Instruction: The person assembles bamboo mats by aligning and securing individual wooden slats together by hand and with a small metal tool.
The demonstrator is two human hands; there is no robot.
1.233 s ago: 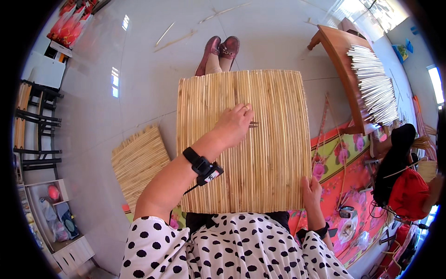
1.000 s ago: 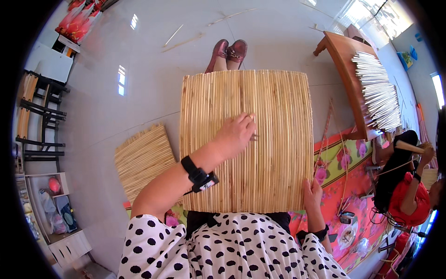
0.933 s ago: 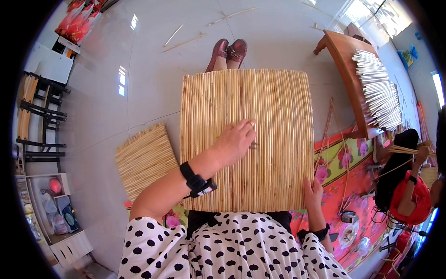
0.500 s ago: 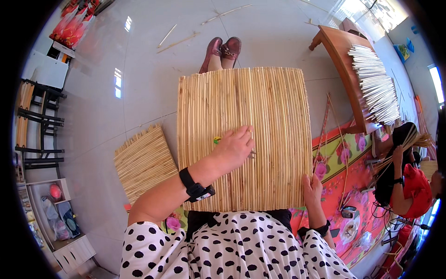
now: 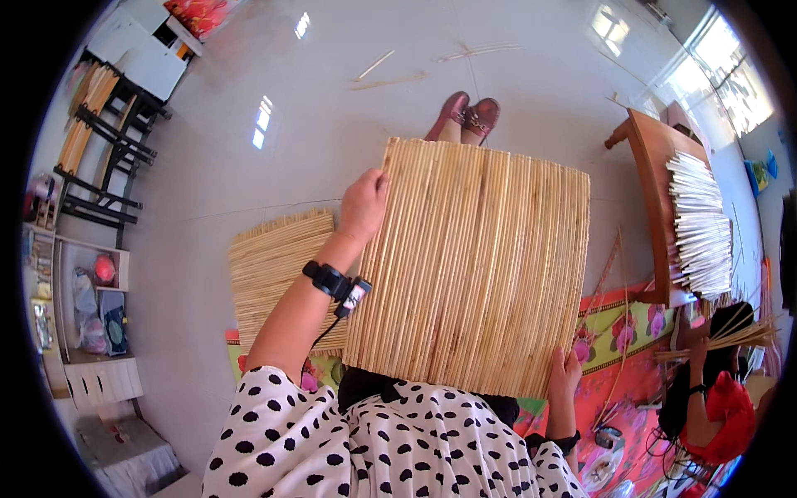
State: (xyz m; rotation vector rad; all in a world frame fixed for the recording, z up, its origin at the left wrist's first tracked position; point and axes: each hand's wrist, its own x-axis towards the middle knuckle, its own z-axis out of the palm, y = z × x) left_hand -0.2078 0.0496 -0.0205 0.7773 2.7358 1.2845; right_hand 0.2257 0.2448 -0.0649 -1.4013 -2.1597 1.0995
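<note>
A square panel of straw-coloured stalks (image 5: 473,266), laid side by side in close rows, rests over my lap and is turned slightly. My left hand (image 5: 365,202) is closed on its upper left edge, the fingertips curled at the rim. At the lower right edge, my right hand (image 5: 564,375) grips the panel with the thumb side up and the other fingers partly hidden behind it. Left of my lap, a second stalk panel (image 5: 278,278) lies lower down, partly covered by my left forearm.
A wooden table (image 5: 652,191) at the right bears a pile of pale sticks (image 5: 700,228). A co-worker in red (image 5: 721,419) holds thin stalks (image 5: 735,339) at the lower right. A floral mat (image 5: 614,390) covers the floor there. Shelves (image 5: 116,303) and stacked black-framed furniture (image 5: 104,158) line the left.
My left hand has gone from the panel's middle to its upper left edge. The panel has turned slightly clockwise. A small yellow-green thing by that hand no longer shows. The view has shifted.
</note>
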